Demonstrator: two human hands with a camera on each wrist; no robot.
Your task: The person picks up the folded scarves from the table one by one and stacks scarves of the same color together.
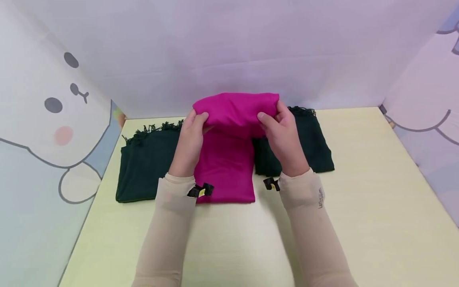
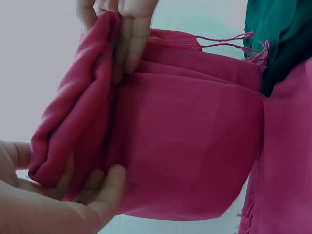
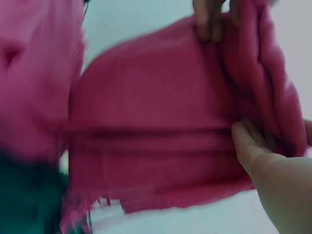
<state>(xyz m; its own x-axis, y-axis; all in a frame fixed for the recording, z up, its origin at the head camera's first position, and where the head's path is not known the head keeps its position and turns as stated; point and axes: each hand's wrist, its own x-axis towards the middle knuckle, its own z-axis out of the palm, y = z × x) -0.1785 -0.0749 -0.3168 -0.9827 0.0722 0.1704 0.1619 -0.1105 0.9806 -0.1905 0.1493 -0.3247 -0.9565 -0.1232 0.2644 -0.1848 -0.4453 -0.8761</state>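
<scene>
Magenta scarf (image 1: 225, 169), 1 pc., folded: far end raised btwn. L hand (image 1: 190, 139) & R hand (image 1: 285, 137), each pinching one side; remainder below, nr. side, long axis fore-aft; neither hand nearer.

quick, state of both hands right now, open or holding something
Left hand: holding the pink cloth at one side of its raised end.
Right hand: holding the opposite side of that raised end.
</scene>
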